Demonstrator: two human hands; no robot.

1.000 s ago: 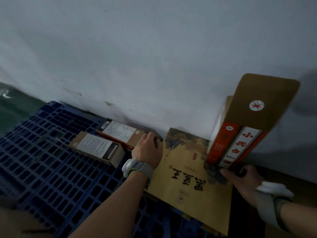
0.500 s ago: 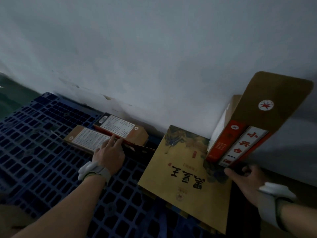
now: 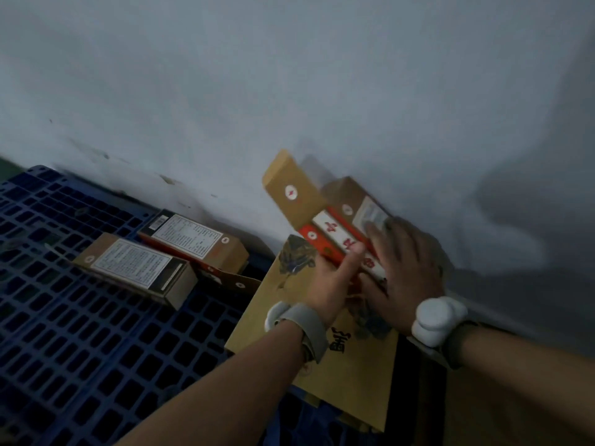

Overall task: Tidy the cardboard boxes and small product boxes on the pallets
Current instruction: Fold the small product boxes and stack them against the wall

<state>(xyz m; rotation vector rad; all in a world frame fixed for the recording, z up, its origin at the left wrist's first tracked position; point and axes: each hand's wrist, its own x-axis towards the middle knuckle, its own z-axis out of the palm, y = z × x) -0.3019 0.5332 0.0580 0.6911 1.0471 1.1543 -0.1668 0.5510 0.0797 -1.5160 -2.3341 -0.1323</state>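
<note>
Red-and-white box point(image 3: 325, 230): tilted, at one o'clock on the flat yellow box point(image 3: 351, 375), against the wall point(image 3: 289, 91). Left hand point(image 3: 331, 284) and right hand point(image 3: 405, 268): both grasping it. Two brown boxes point(image 3: 135, 268): lying at ten o'clock on the blue pallet point(image 3: 80, 349).

Grey-white wall point(image 3: 289, 91) fills upper frame, scuffed and stained low down by its base. Soft dark shadow point(image 3: 515, 226) on wall at right. Sliver of green floor point(image 3: 4, 165) at far left edge.
</note>
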